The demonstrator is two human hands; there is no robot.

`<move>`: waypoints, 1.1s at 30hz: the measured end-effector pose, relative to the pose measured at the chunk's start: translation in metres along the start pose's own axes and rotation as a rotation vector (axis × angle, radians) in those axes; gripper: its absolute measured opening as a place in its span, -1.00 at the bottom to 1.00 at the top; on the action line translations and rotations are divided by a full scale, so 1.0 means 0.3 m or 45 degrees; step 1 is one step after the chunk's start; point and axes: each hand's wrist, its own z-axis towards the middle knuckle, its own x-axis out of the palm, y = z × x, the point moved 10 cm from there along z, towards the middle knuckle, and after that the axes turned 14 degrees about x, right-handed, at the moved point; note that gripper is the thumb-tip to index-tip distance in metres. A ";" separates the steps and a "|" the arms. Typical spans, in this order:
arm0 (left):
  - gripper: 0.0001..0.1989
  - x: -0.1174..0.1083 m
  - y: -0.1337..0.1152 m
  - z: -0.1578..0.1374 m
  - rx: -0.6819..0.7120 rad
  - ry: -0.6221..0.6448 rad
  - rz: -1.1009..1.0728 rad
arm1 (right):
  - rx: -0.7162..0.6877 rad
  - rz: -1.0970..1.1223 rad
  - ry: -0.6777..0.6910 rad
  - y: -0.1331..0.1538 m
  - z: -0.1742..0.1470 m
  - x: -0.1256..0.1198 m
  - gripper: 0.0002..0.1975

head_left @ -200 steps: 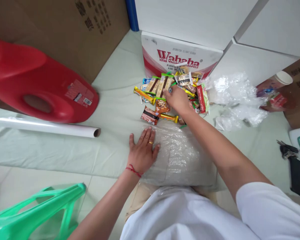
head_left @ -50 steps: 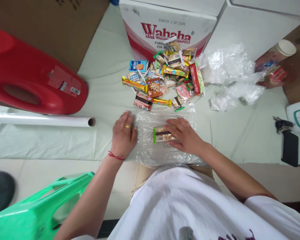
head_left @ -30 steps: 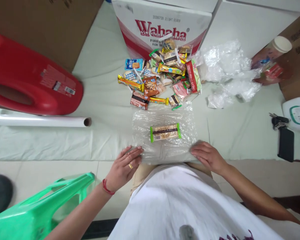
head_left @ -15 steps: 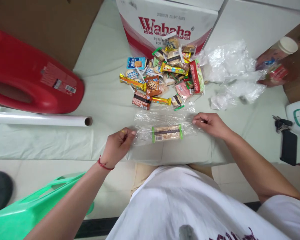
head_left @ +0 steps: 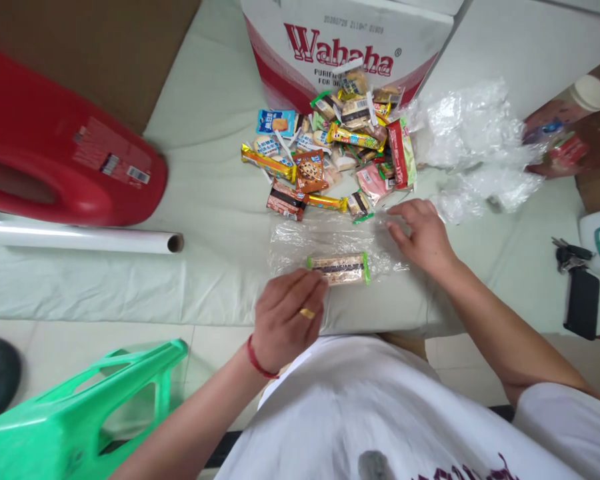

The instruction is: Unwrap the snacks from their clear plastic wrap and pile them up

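A wrapped wafer bar (head_left: 344,268) with green ends lies on a sheet or bag of clear plastic (head_left: 293,239) spread on the table. My left hand (head_left: 291,317), with a ring and a red wrist cord, is closed at the bar's near left end. Its fingertips overlap the wrapper and plastic, and what they pinch is hidden. Over the plastic's right side, my right hand (head_left: 423,235) has thumb and forefinger apart, holding nothing. Just beyond the plastic is a pile of wrapped snacks (head_left: 310,171).
A Wahaha carton (head_left: 350,40) stands behind the snacks. Crumpled clear plastic bags (head_left: 473,127) lie right of the pile. At left are a red jug (head_left: 115,167) and a white roll (head_left: 80,239). Keys (head_left: 570,253) rest far right; a green stool (head_left: 80,413) stands below.
My left hand has left the plastic's left edge and moved right to the bar. My right hand has let go of the right edge, shifted slightly away from me and opened.
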 end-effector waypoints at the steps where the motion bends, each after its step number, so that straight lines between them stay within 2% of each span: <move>1: -0.70 0.051 -0.019 0.014 0.005 0.074 -0.032 | -0.075 0.009 0.019 0.048 0.020 0.013 -0.69; 4: -0.72 0.185 -0.024 0.027 -0.032 0.298 -0.006 | -0.258 -0.035 0.219 0.192 0.074 0.115 -0.70; 7: -0.71 0.257 -0.011 0.011 -0.025 0.438 0.046 | -0.296 -0.217 0.284 0.278 0.127 0.206 -0.71; 10: -0.70 0.273 -0.006 -0.009 -0.012 0.478 0.056 | -0.312 -0.351 0.260 0.320 0.166 0.246 -0.72; 15: -0.69 0.273 -0.003 -0.021 -0.032 0.477 0.052 | -0.445 -0.358 0.306 0.368 0.176 0.276 -0.78; 18: -0.69 0.276 0.001 -0.022 -0.047 0.469 0.042 | -0.447 -0.357 0.321 0.370 0.183 0.294 -0.81; 22: -0.68 0.282 0.001 -0.023 -0.055 0.483 0.019 | -0.439 -0.268 0.365 0.370 0.189 0.279 -0.85; 25: -0.67 0.283 0.001 -0.023 -0.064 0.497 0.006 | -0.541 -0.215 0.445 0.400 0.148 0.233 -0.85; 29: -0.64 0.288 0.004 -0.028 -0.098 0.522 -0.021 | -0.686 -0.307 0.487 0.440 0.020 0.159 -0.76; 33: -0.69 0.289 -0.003 -0.036 -0.099 0.523 -0.005 | -0.804 -0.336 0.398 0.452 -0.151 0.124 -0.75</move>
